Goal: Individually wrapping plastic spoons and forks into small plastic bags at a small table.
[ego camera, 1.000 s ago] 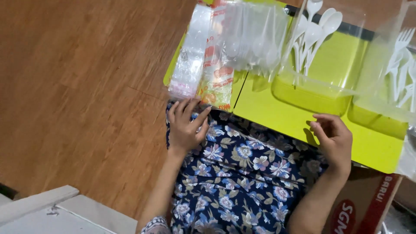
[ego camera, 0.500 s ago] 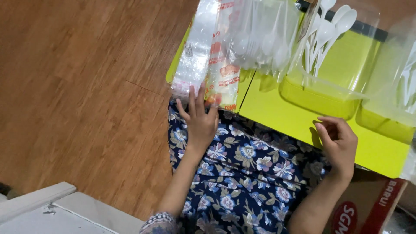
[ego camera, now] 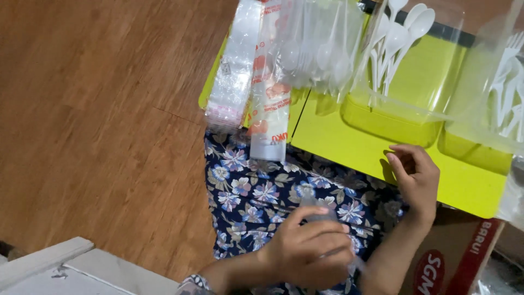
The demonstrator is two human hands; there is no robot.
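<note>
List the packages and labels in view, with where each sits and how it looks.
Stack of clear bags: green table's left edge, pink-edged.
Sleeve pack: beside it, white with red-orange print.
Cardboard box: bottom right, brown with red oval label.
Clear bag: in left hand.

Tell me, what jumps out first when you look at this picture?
The bright lime-green table at upper right grabs the eye, with clear tubs of white plastic spoons and forks standing on it. Below it spreads a navy floral cloth over the person's lap. Low in the middle, the left hand holds a small clear plastic bag, and the right hand rests at the table's edge.
</note>
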